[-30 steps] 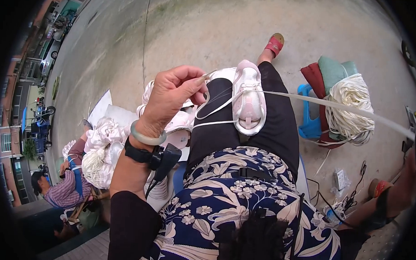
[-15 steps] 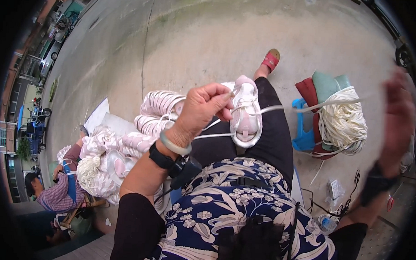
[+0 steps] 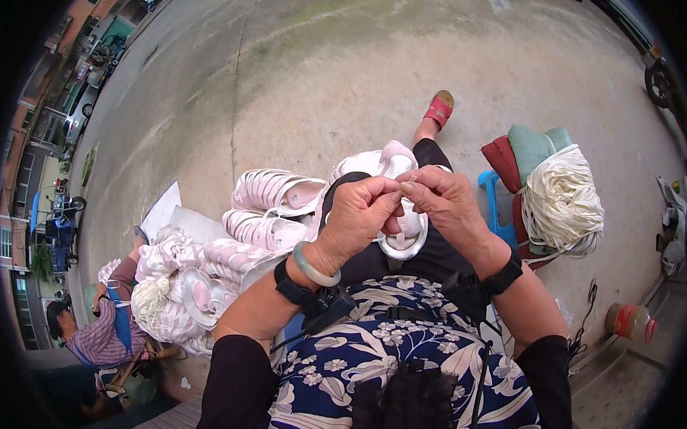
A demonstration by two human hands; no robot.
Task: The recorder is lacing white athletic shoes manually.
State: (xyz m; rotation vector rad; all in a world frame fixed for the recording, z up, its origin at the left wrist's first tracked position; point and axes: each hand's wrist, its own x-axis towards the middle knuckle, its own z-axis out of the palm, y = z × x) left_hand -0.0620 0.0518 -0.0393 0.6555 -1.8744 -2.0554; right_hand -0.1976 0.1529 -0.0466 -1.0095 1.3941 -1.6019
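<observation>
A white and pale pink sneaker [image 3: 400,242] rests on my lap, partly covered by my hands. Over it, my left hand [image 3: 368,208] and my right hand [image 3: 444,203] meet fingertip to fingertip, each closed in a pinch on a thin white shoelace, most of which their fingers hide. On my left wrist are a pale bangle [image 3: 316,266] and a black strap. Close to the left hand lie more white and pink shoes [image 3: 265,189], with laces strung across their openings.
A thick bundle of white laces [image 3: 563,196] lies on red and green cloth over a blue stool [image 3: 494,201] at right. Piled shoes [image 3: 178,284] stand at left, near a seated person [image 3: 101,331]. A plastic jar [image 3: 631,323] is at lower right.
My right hand has swung in from the far right, where a lace stretched out towards it, and now meets my left hand. The left hand has come slightly lower and to the right.
</observation>
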